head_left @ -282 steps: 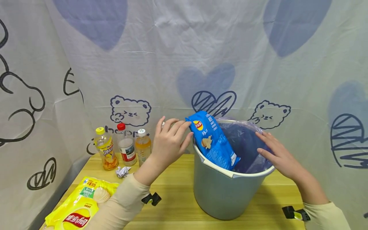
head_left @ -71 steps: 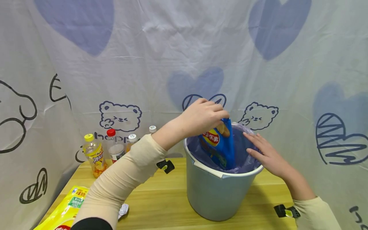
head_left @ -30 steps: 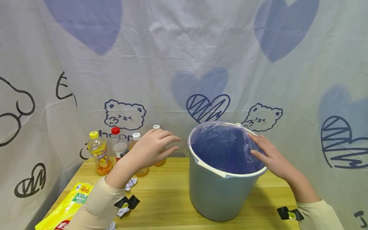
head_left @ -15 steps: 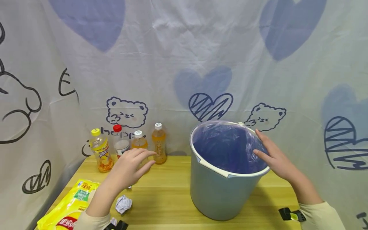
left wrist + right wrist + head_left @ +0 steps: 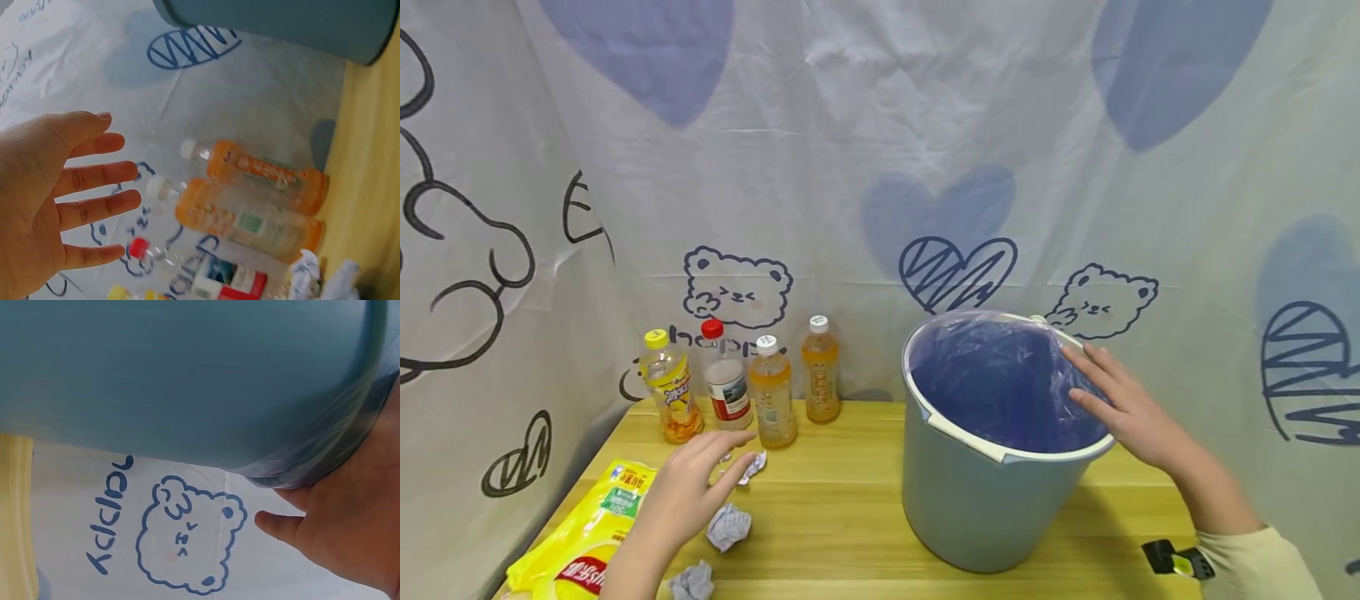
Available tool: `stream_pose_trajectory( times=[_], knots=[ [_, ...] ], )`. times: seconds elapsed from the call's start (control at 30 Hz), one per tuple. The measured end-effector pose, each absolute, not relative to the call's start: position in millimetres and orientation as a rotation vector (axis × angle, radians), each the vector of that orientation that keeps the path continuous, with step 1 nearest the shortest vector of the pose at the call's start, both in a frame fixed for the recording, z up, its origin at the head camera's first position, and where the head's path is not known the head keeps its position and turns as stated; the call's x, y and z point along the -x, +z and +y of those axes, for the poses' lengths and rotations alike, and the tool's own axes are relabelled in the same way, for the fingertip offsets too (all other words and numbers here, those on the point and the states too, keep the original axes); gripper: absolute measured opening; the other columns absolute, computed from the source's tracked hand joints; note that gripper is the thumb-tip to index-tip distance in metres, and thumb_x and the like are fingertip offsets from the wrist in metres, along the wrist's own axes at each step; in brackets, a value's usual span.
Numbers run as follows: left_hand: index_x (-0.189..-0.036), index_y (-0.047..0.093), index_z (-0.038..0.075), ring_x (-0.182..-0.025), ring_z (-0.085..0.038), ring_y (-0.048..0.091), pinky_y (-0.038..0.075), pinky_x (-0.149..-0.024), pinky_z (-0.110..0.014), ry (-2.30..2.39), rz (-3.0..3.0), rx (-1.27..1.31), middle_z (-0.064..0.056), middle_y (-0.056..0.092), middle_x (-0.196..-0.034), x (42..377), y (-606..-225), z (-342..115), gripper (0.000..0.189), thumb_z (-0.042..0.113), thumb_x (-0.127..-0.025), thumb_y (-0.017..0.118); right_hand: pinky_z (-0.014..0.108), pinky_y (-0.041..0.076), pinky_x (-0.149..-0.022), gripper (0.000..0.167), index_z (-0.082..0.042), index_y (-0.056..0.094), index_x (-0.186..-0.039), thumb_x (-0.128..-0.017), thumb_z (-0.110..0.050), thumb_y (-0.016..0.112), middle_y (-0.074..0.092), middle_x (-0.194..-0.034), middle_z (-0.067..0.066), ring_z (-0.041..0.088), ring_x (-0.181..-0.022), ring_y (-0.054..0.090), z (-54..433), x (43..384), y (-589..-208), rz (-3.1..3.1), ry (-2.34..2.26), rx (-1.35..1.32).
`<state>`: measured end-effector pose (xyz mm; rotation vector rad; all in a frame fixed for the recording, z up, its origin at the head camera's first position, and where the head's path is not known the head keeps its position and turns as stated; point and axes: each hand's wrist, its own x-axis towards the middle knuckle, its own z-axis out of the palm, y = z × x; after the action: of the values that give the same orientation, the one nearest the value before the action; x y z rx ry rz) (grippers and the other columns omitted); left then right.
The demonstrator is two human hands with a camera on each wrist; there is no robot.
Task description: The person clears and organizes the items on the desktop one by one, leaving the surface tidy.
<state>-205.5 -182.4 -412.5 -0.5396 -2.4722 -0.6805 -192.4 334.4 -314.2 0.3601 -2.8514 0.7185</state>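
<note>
In the head view my left hand [image 5: 688,487] hovers over the table's left side with fingers apart and nothing in them. Beneath and beside it are three crumpled paper balls [image 5: 728,527] and a yellow Lay's chip bag [image 5: 587,533], partly hidden by the forearm. The left wrist view shows the same hand [image 5: 37,181] empty, facing the bottles. My right hand [image 5: 1123,408] rests on the right rim of a grey-blue trash bin [image 5: 992,508] with a purple liner [image 5: 1000,375]. In the right wrist view the right hand [image 5: 356,512] touches the lined rim.
Behind the left hand stand a yellow-capped bottle [image 5: 673,392], a red-capped bottle [image 5: 727,387] and two white-capped bottles [image 5: 772,400] of the same kind. A patterned white cloth [image 5: 835,125] hangs behind the wooden table [image 5: 842,500].
My left hand lowered a blue chip bag into the bin and let go; the bag is out of sight. The hand then moved left and down toward the paper balls. My right hand stayed at the rim.
</note>
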Motion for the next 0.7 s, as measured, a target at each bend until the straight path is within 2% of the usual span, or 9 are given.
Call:
stream_pose_trajectory(
  times=[0.27, 0.5, 0.7],
  knots=[
    [-0.114, 0.07, 0.017, -0.11, -0.03, 0.065, 0.049, -0.093, -0.055, -0.628, -2.53, 0.5, -0.003, 0.072, -0.115, 199.8, -428.5, -193.4, 0.026, 0.027, -0.09, 0.07, 0.078, 0.009, -0.105, 0.062, -0.022, 0.024, -0.156, -0.1, -0.042, 0.043, 0.01, -0.162, 0.023, 0.049, -0.148, 0.001, 332.8, 192.4, -308.5, -2.94, 0.545, -0.35],
    [-0.111, 0.07, 0.02, -0.1, -0.02, 0.068, 0.054, -0.087, -0.047, -0.556, -2.525, 0.54, 0.002, 0.073, -0.108, 201.3, -440.3, -200.8, 0.025, 0.027, -0.087, 0.073, 0.079, 0.009, -0.104, 0.063, -0.022, 0.021, -0.156, -0.101, -0.043, 0.042, 0.009, -0.162, 0.023, 0.049, -0.148, 0.0, 333.5, 191.9, -307.2, -2.969, 0.491, -0.344],
    [-0.111, 0.071, 0.02, -0.096, -0.021, 0.068, 0.054, -0.085, -0.047, -0.487, -2.54, 0.542, 0.002, 0.073, -0.104, 198.6, -448.8, -213.7, 0.027, 0.028, -0.086, 0.074, 0.08, 0.007, -0.103, 0.063, -0.024, 0.02, -0.157, -0.101, -0.044, 0.042, 0.007, -0.163, 0.023, 0.049, -0.148, -0.003, 333.9, 192.7, -308.1, -2.976, 0.516, -0.338]
  ],
)
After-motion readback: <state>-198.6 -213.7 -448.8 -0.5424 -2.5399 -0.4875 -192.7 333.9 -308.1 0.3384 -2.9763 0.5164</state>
